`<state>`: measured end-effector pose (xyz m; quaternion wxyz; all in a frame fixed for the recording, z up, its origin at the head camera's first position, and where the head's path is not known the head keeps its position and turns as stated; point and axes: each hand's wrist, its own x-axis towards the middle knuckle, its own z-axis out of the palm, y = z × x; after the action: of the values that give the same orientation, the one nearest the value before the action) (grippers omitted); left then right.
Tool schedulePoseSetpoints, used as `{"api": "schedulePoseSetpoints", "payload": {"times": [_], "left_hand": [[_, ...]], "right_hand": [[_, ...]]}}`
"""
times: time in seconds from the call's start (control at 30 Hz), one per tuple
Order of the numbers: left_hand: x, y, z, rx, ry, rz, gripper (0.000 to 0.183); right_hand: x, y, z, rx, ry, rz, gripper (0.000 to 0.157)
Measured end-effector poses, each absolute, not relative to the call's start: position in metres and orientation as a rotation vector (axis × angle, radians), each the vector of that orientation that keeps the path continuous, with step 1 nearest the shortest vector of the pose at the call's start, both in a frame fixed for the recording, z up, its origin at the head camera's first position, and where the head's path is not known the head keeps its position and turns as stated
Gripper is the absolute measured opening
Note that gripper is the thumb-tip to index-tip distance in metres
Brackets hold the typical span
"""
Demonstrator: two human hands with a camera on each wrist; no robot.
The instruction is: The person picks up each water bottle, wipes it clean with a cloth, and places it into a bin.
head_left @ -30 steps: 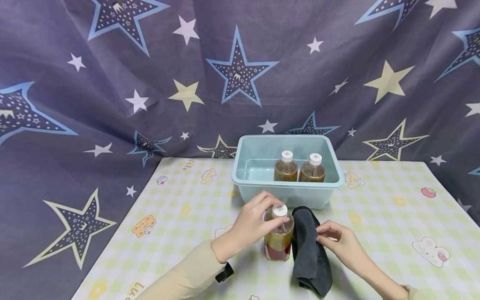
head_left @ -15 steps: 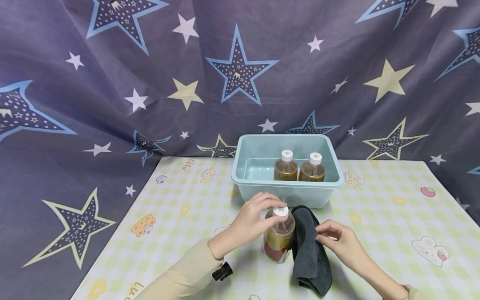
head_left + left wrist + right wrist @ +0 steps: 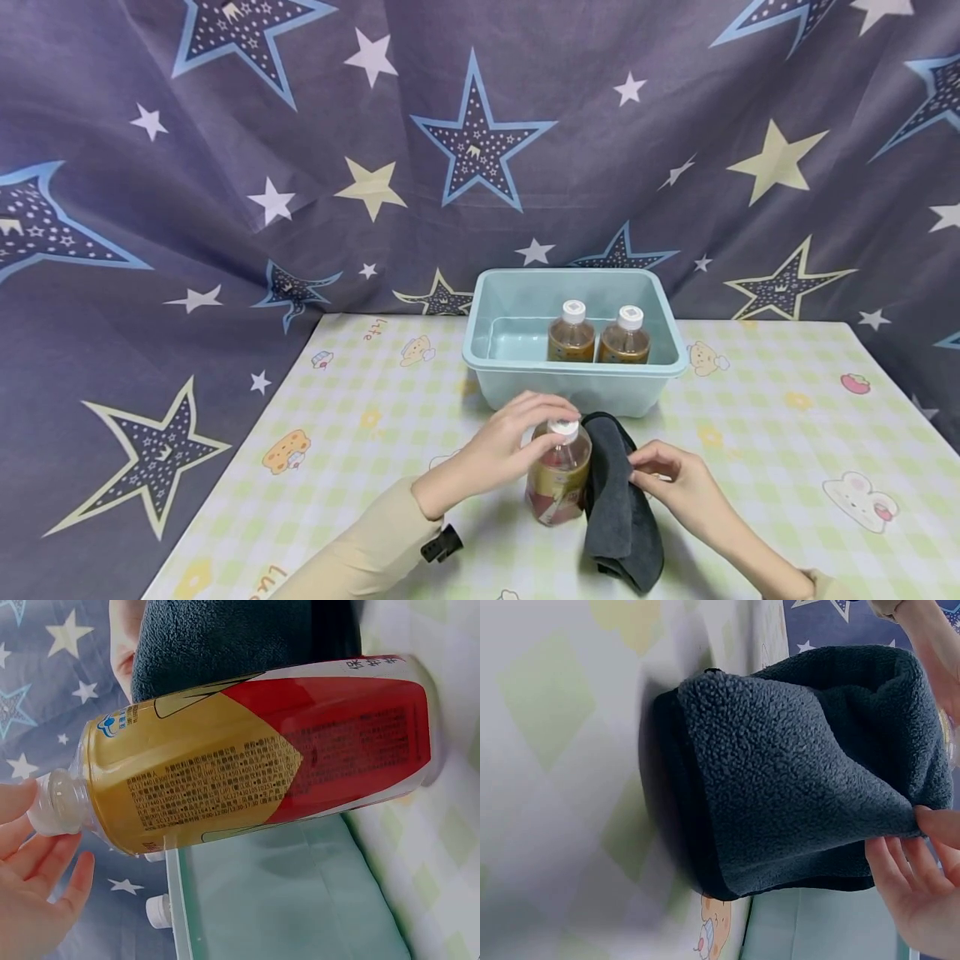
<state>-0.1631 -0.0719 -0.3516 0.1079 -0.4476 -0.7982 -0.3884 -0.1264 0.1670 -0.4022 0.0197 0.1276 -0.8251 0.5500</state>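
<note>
Near the bench's [image 3: 360, 392] front edge, the left hand [image 3: 498, 446] has its grip curled round the tea bottle's [image 3: 557, 483] cap, tilting it toward the dark cloth [image 3: 618, 508], pinched by the right hand [image 3: 675, 483] for wiping.

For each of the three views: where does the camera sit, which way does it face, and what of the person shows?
Head: above, facing forward and down at the table; both forearms, left hand, right hand.
Left wrist: close beside the bottle, view rolled sideways; left fingertips at its cap.
Right wrist: low by the dark cloth; right fingers pinch it.
Shared: both wrist views show the cloth and the teal bin.
</note>
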Motion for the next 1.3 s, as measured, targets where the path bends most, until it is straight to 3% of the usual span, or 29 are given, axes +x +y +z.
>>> {"api": "schedulePoseSetpoints", "payload": {"times": [0.57,1.3], "left_hand": [[-0.166,-0.074,-0.351,-1.485,-2.351,-1.079,0.026],[-0.163,-0.068,-0.359,-1.194,-2.243,-1.331,0.022]], "right_hand": [[-0.127,0.164,-0.401,0.385,-2.563,1.749,0.012],[-0.133,0.161,-0.381,0.424,-2.513,1.658,0.013]]}}
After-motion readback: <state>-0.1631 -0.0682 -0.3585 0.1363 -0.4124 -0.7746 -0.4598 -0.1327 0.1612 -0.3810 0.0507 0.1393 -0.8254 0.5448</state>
